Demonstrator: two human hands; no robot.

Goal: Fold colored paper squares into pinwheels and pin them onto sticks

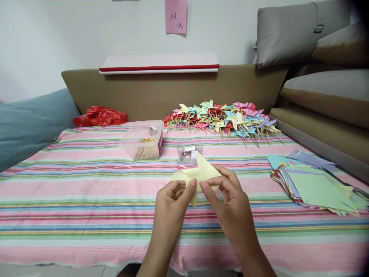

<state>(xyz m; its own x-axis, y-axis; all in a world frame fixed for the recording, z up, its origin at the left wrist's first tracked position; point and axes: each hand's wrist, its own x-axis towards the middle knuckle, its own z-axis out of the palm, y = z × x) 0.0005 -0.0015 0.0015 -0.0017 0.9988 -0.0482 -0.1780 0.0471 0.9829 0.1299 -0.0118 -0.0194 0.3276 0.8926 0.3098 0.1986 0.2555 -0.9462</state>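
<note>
A pale yellow paper pinwheel [205, 171] is held up over the striped cloth, its blades folded in and one pointing upward. My left hand [175, 194] pinches it from the left, thumb near the middle. From the other side my right hand [227, 192] grips it, thumb also close to the centre. Whether a pin sits at the centre is hidden by the thumbs. Just behind the pinwheel lies a clear plastic bag [188, 152] of small dark metal pieces with a white label.
A clear plastic box [141, 140] holds wooden sticks. Many finished pinwheels [225, 119] on sticks are heaped at the back. Cut paper squares [311, 182] lie on the right, with scissors [360, 192] partly visible. A red plastic bag [100, 116] rests at the back left; cushions [323, 92] stack on the right.
</note>
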